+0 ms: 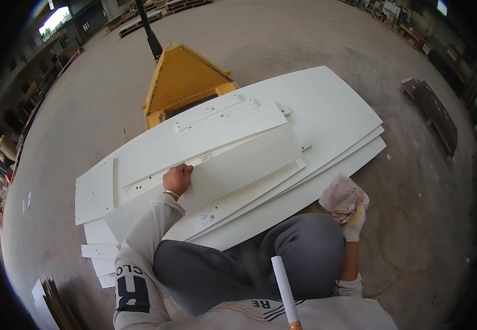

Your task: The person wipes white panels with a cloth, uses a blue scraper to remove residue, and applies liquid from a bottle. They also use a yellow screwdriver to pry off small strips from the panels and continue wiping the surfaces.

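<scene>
My bare left hand [178,179], a bracelet at its wrist, is closed with curled fingers on the upper edge of a long white panel [238,171], which lies tilted across the stack. My right hand [355,220] wears a whitish work glove and grips a crumpled, pale pinkish rag [342,196] beside my right knee, off the stack's near edge. Beneath the held panel are several larger white boards [326,104], some with small labels and drilled holes. A shorter white panel [95,190] rests at the stack's left end.
Behind the stack stands a yellow pallet jack [180,74] with a dark upright handle. Dark boards [433,113] lie on the concrete floor at the right. Wooden pallets [139,23] sit at the far back. A white cigarette [284,289] juts up close in front of my shirt.
</scene>
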A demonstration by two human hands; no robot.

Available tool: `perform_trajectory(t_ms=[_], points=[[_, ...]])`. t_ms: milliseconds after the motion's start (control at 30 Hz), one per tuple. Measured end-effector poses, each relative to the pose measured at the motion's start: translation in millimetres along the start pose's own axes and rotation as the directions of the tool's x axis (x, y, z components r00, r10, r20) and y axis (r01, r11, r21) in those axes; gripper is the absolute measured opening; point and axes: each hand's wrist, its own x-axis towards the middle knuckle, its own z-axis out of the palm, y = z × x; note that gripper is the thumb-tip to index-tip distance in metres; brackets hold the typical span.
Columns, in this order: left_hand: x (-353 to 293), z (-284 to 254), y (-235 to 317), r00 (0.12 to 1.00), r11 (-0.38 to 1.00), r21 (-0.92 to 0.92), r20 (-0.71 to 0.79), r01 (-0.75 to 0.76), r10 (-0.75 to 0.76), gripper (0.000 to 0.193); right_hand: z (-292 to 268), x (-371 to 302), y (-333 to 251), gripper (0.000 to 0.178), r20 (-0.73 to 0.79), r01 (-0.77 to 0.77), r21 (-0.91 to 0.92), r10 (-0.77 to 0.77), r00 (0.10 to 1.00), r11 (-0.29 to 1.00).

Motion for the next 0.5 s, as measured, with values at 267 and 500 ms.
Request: perform_trajectory(t_ms=[267, 500], points=[[-7, 42, -17, 0.983, 0.999, -0.011, 0.182, 0.032, -0.029, 0.045, 1, -19, 7, 0.058, -0.103, -0.091, -0.002, 0.091, 0.991, 0.996], [-3, 33, -10, 0.926, 0.922, -0.093, -0.004, -0.376, 0.377, 0.015, -53, -15, 29, 0.057, -0.022, -0.066, -0.151, 0.063, 0.998, 0.986]])
